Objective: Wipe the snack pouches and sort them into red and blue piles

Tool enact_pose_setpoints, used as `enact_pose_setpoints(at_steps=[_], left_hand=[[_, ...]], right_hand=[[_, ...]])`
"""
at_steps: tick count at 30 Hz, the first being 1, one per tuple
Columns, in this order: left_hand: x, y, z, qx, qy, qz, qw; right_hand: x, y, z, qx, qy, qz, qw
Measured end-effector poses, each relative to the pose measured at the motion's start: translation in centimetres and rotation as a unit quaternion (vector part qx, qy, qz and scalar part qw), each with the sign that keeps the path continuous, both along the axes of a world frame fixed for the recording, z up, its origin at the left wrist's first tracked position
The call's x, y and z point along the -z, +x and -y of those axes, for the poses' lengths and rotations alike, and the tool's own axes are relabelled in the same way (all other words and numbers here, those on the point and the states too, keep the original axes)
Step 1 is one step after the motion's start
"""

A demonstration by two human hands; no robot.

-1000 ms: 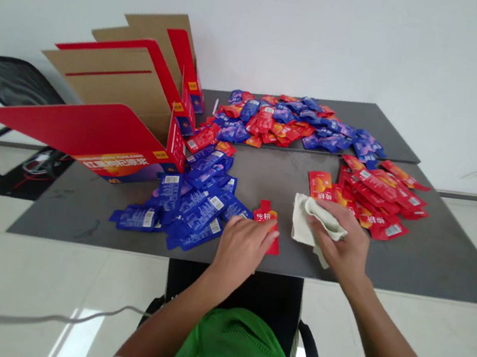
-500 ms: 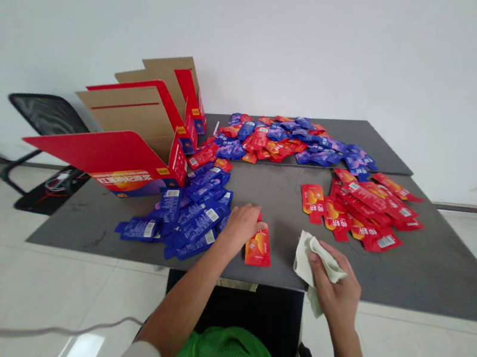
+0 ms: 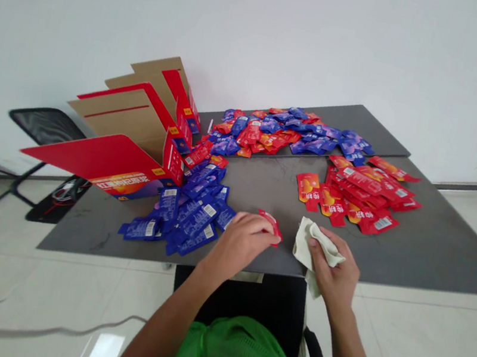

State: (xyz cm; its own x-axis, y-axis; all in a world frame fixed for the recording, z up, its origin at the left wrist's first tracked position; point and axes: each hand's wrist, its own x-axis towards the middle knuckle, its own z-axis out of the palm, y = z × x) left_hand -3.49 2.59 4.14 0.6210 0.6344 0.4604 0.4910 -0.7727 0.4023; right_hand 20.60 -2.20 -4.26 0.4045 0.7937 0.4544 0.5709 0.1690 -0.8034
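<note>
1. Two hands show, both the person's own: the left hand (image 3: 241, 242) and the right hand (image 3: 333, 267).
2. The left grip is pressed together on one red sachet (image 3: 273, 225), the only loose one held. It sits near the middle of the table's (image 3: 264, 185) front edge, its far end poking out past the fingers.
3. That sachet's long axis slants across the table, one end pointing toward the far left corner, the other toward the front edge on the right.
4. The right grip is curled, pinching one crumpled off-white cloth (image 3: 316, 245). A corner of the cloth hangs past the front edge.
5. Three heaps of sachets lie on the table, too many to count: a blue heap (image 3: 189, 219) just left of the left hand, a red heap (image 3: 360, 198) near the right edge, and a mixed red and blue heap (image 3: 273, 133) along the far edge.
6. One open red and tan cardboard box (image 3: 129, 152) stands at the left of the table, its flaps spread.
</note>
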Motion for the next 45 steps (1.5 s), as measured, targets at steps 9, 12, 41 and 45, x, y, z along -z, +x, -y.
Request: enact_pose_setpoints(at_steps=[9,12,41,45], left_hand=[[4.8,-0.7,6.2,-0.024,-0.003,-0.11,0.994],[5.8,-0.1,7.3,-0.044,0.024,-0.093,0.994],[10.1,1.2,7.9,-0.088,0.009,0.038,0.995],[10.2,1.1,7.8,-0.077,0.02,0.052,0.995]], right_hand=[[-1.2,0.8,-0.8,-0.015,-0.056,-0.036,0.998],[-2.9,1.3,-1.8,-0.06,-0.032,0.008,0.998],[-4.0,-2.0,-3.9,-0.475,-0.011,0.326,0.817],[-2.7,-1.9,-7.3,-0.44,-0.031,0.338,0.831]])
